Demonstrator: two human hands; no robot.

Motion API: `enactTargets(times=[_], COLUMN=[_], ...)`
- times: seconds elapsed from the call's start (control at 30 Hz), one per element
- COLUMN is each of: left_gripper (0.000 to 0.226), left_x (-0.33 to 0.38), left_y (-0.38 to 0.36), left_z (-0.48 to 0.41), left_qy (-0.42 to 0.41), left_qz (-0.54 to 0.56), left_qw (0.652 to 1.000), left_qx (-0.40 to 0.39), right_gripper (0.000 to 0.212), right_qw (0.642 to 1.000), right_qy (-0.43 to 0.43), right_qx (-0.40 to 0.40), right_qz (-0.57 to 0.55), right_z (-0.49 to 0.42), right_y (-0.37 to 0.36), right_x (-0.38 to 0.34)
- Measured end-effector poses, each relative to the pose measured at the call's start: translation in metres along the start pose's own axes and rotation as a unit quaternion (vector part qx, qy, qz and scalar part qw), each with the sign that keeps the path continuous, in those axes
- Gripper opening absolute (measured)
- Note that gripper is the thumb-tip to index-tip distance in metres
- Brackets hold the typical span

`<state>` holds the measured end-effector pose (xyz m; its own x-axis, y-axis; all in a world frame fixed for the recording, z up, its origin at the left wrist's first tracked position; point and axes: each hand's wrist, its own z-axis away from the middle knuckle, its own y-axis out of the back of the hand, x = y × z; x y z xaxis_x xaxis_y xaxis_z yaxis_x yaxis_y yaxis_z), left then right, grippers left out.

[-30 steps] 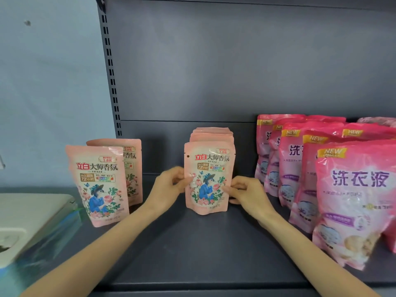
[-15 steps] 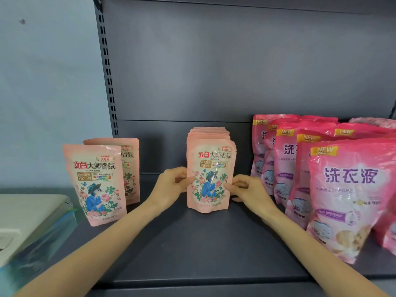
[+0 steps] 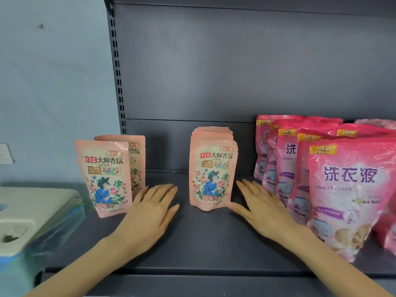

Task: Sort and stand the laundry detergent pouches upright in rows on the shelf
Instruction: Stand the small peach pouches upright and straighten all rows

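Releasing the middle pouches (image 3: 211, 174), left hand (image 3: 150, 209) and right hand (image 3: 263, 209) are spreading flat either side, fingers (image 3: 165, 189) straight, holding nothing, seemingly because the row is standing unaided.

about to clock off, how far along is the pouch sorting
Done: the middle row of pale pouches stands upright, and the dark pink bags are lined up on the right. In hand: nothing; the left hand and right hand are open beside it. Left: the two left pouches tilt, probably need straightening.
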<state>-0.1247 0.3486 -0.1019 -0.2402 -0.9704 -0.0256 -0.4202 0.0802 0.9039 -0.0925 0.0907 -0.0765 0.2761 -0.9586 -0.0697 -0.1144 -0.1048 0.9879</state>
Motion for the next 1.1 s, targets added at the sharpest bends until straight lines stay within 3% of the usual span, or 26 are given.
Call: enactTargets(times=[0.17,0.27,0.33,0.43,0.6,0.73,0.83,1.1], left_gripper=[0.062,0.066,0.067,0.068,0.069,0.064,0.062,0.065], left_x=[-0.016,-0.019,-0.02,-0.023,-0.032,-0.057,-0.08,-0.132], left_y=[0.017,0.026,0.029,0.032,0.047,0.059,0.072,0.11], left_z=[0.025,0.036,0.042,0.049,0.058,0.066,0.068,0.035], left_qy=[0.041,0.075,0.102,0.119,0.116,0.105,0.098,0.044], left_qz=[-0.09,-0.124,-0.121,-0.131,-0.134,-0.124,-0.108,-0.072], left_qw=[0.994,0.987,0.986,0.982,0.98,0.981,0.981,0.983], left_qx=[0.044,0.064,0.059,0.066,0.089,0.109,0.125,0.165], right_gripper=[0.079,0.115,0.125,0.115,0.078,0.075,0.088,0.074], right_qw=[0.997,0.995,0.996,0.996,0.995,0.99,0.985,0.971], right_qy=[0.001,0.015,0.02,0.036,0.047,0.05,0.06,0.132], right_qx=[0.06,0.08,0.078,0.072,0.084,0.134,0.16,0.183], right_qz=[0.041,0.052,0.049,0.026,0.003,-0.019,-0.032,-0.078], right_z=[0.009,0.008,0.007,0.01,0.016,0.02,0.021,0.0], right_y=[0.014,0.016,0.013,0.007,0.002,0.001,-0.001,0.02], right_x=[0.002,0.002,0.0,-0.007,-0.027,-0.051,-0.08,-0.171])
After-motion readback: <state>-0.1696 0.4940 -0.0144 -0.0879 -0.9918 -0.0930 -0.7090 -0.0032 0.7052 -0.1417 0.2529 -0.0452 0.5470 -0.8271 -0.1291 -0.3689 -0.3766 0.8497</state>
